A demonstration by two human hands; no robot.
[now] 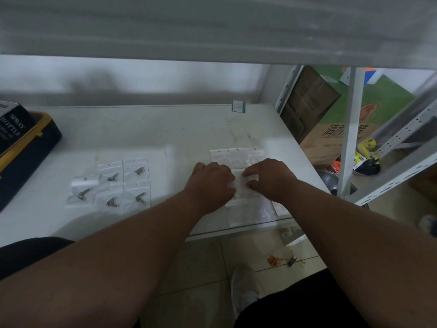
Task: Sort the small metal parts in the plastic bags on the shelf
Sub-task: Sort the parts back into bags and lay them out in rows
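Observation:
On the white shelf several small clear plastic bags, each with a small metal part inside, lie in two rows at the left. At the right lies a second group of clear bags; their contents are too faint to make out. My left hand and my right hand rest side by side on this right group. Both pinch one small plastic bag between their fingertips. My fingers hide most of that bag.
A dark case with yellow trim and a box marked "SPRAY BOTTLE" stand at the shelf's left end. A small green label sits at the back edge. Beyond the right edge are shelf uprights, a cardboard box and floor clutter.

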